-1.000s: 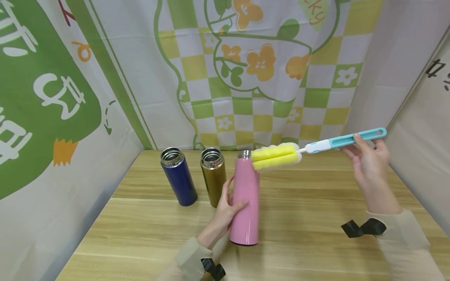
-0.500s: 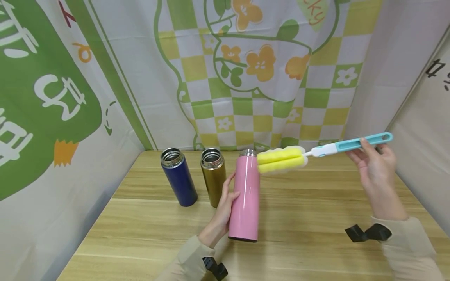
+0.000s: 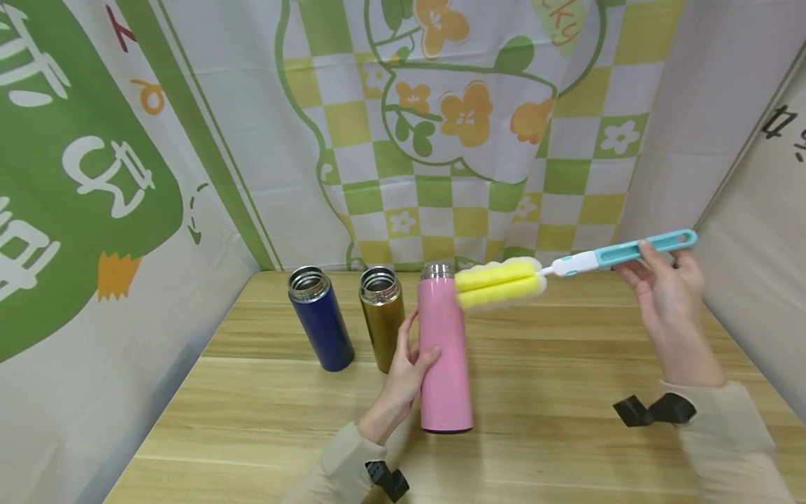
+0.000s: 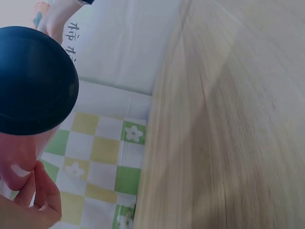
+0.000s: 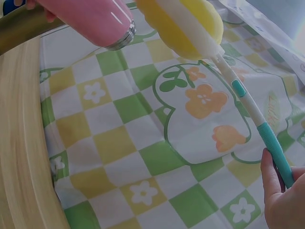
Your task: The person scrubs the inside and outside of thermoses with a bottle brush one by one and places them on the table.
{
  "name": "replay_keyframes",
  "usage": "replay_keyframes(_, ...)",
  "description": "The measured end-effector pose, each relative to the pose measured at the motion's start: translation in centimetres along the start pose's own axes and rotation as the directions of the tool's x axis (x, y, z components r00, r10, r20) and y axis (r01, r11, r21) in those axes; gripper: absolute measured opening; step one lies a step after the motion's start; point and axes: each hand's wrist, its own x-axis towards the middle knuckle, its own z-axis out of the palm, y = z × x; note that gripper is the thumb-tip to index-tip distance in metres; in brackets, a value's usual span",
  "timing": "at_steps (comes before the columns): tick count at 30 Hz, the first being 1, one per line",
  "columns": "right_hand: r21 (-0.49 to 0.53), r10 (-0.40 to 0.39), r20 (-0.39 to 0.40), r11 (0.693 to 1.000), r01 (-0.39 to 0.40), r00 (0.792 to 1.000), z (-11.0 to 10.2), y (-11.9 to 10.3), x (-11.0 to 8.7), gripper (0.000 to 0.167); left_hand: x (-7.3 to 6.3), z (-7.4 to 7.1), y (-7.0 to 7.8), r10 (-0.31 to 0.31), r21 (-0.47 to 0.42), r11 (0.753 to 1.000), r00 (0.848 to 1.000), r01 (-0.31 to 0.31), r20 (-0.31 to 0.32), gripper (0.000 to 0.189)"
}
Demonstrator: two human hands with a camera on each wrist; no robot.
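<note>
My left hand (image 3: 401, 374) grips a pink bottle (image 3: 444, 357) around its middle, thumb across the front. The bottle leans slightly, its steel neck up and lidless; its dark base (image 4: 35, 81) faces the left wrist camera, raised off the table. Between thumb and fingers, my right hand (image 3: 670, 304) holds a bottle brush by its turquoise handle (image 3: 642, 250). The brush's yellow and white sponge head (image 3: 500, 282) points left, and its tip overlaps the bottle's shoulder in the head view. In the right wrist view, the sponge (image 5: 190, 28) is beside the steel neck (image 5: 123, 39), outside the bottle.
A dark blue bottle (image 3: 324, 329) and a gold-brown bottle (image 3: 383, 325) stand uncapped on the wooden table (image 3: 252, 420), left of the pink one. A patterned curtain (image 3: 441, 210) hangs behind the table's back edge, with printed cloth walls at both sides.
The pink bottle's tilt has shifted: its base swung right and its neck left. The brush moved a little right, then back left. The other two bottles stayed put.
</note>
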Motion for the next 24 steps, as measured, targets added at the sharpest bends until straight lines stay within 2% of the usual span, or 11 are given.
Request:
replay_keyframes(6, -0.042, -0.013, 0.010, 0.999, 0.013, 1.000, 1.1, 0.1, 0.6, 0.026, -0.1, -0.2, -0.1, -0.003, 0.049, 0.999, 1.000, 0.002, 0.014, 0.075)
replay_keyframes(10, -0.050, -0.021, 0.023, 0.999, 0.022, 1.000, 2.1, 0.2, 1.0, 0.032, -0.1, -0.4, -0.1, -0.009, 0.037, 0.999, 0.999, 0.008, 0.034, 0.074)
replay_keyframes(19, -0.097, -0.052, 0.074, 0.994, 0.059, 0.996, 3.5, 0.2, 1.5, 0.029, -0.1, -0.6, -0.3, -0.009, -0.015, 1.000, 0.997, 0.010, 0.079, 0.075)
replay_keyframes(24, -0.120, -0.027, 0.126, 0.992, 0.042, 0.992, 3.5, 0.4, 1.6, 0.027, -0.2, -0.6, -0.2, -0.008, -0.039, 0.999, 0.996, 0.011, 0.088, 0.074)
